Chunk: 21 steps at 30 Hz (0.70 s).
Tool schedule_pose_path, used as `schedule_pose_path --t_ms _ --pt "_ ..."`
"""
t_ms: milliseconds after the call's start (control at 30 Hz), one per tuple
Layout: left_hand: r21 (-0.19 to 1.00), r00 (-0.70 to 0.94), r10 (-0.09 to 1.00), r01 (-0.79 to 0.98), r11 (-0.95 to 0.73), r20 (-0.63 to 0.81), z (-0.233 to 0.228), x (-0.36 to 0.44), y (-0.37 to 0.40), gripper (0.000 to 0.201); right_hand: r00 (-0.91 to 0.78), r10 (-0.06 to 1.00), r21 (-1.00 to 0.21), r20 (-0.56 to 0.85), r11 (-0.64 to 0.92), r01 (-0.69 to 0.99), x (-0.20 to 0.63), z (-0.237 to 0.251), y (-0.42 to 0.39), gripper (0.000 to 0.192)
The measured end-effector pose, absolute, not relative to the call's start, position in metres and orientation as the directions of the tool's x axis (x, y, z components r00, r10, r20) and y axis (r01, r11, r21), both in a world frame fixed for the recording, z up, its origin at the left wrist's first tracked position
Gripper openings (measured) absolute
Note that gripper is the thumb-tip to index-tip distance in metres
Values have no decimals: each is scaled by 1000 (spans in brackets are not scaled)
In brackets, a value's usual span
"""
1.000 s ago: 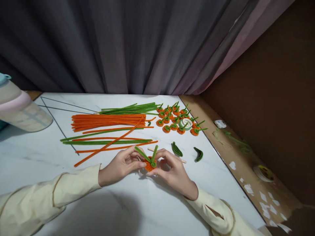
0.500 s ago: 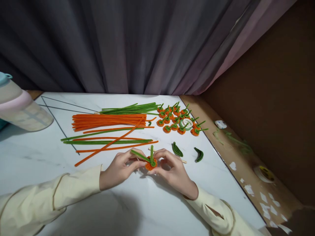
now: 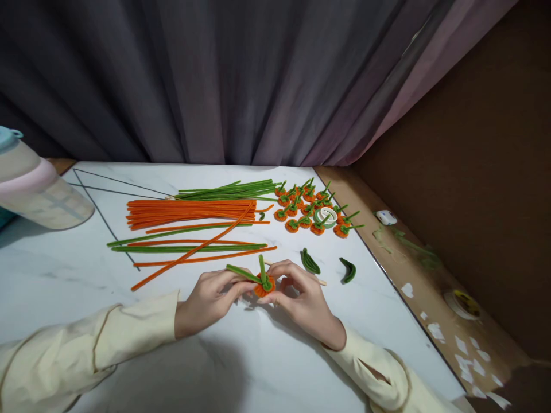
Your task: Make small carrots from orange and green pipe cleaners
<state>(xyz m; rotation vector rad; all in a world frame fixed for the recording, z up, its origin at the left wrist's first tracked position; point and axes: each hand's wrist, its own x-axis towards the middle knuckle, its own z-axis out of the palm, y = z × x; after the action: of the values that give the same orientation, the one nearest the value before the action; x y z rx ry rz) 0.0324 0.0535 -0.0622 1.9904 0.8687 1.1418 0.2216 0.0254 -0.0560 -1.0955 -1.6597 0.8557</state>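
Green stems [image 3: 253, 272] swung leftward, both hands [image 3: 258, 295] pinching orange pumpkin [image 3: 263, 287] — one stem upright, one lying left.

One head-worn camera looks forward and down, close over the table [image 3: 86, 287].

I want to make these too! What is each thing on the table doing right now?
Orange pipe-cleaner pumpkin: pinched between left hand and right hand.
Orange pipe cleaners: bundled, lying flat.
Green pipe cleaners: lying flat.
Finished pumpkins: clustered together.
Tape roll: lying flat.
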Motion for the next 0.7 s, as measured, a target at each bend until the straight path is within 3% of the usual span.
schedule_pose_path --t_ms 200,400,500,700 --pt "843 405 834 225 -488 375 -64 33 51 13 -164 938 -888 304 342 308 219 -58 23 26" --pt "962 394 904 135 -236 166 -56 33 55 11 -191 958 -940 213 255 226 223 -55 24 36" --pt "985 398 914 109 -131 78 -52 34 58 10 -198 954 -942 225 265 207 225 -52 24 27" --pt "974 447 884 101 -203 138 -52 32 57 9 -233 924 -892 304 362 272 227 -51 23 11"
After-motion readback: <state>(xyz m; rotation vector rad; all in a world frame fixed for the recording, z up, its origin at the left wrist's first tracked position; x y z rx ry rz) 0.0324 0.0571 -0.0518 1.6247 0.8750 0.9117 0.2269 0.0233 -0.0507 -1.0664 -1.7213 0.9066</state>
